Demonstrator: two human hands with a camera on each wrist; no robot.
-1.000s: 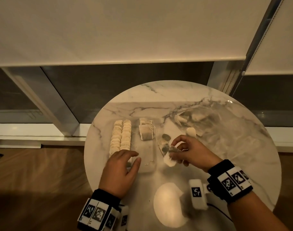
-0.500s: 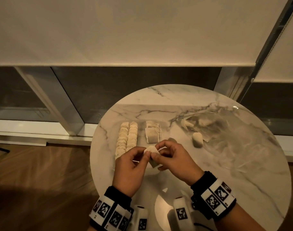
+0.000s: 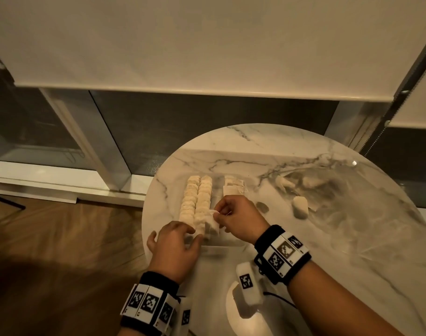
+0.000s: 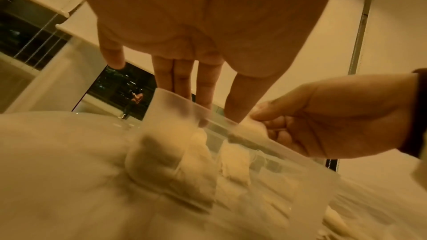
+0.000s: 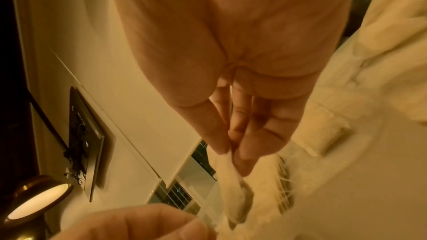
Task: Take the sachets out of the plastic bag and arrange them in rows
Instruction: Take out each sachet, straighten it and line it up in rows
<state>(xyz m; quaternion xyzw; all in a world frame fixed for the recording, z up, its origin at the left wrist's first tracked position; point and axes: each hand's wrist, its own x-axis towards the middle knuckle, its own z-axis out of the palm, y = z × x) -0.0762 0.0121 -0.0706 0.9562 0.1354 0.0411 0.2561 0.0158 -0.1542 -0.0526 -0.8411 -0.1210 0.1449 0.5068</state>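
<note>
Two rows of pale sachets [image 3: 196, 202] lie in a clear plastic tray [image 3: 221, 241] on the left of the round marble table [image 3: 352, 238]. My right hand [image 3: 218, 214] pinches the top of one sachet [image 3: 212, 225] standing at the near end of the right row; the pinch shows in the right wrist view on the sachet [image 5: 233, 180]. My left hand [image 3: 192, 232] reaches with straight fingers [image 4: 205, 88] over the tray's clear rim [image 4: 175, 98] at the rows' near end. The crumpled plastic bag [image 3: 316, 187] lies at the back right.
A short stack of square sachets [image 3: 233, 187] sits in the tray right of the rows. One loose sachet [image 3: 300, 207] lies beside the bag. A lamp's bright reflection [image 3: 253, 321] shows near the table's front edge. Wooden floor [image 3: 61, 238] lies to the left.
My right hand brought a sachet from the table's middle to the left; both hands held it, and now it stands at the row's near end. The left hand let go and dropped to the tray's edge.
</note>
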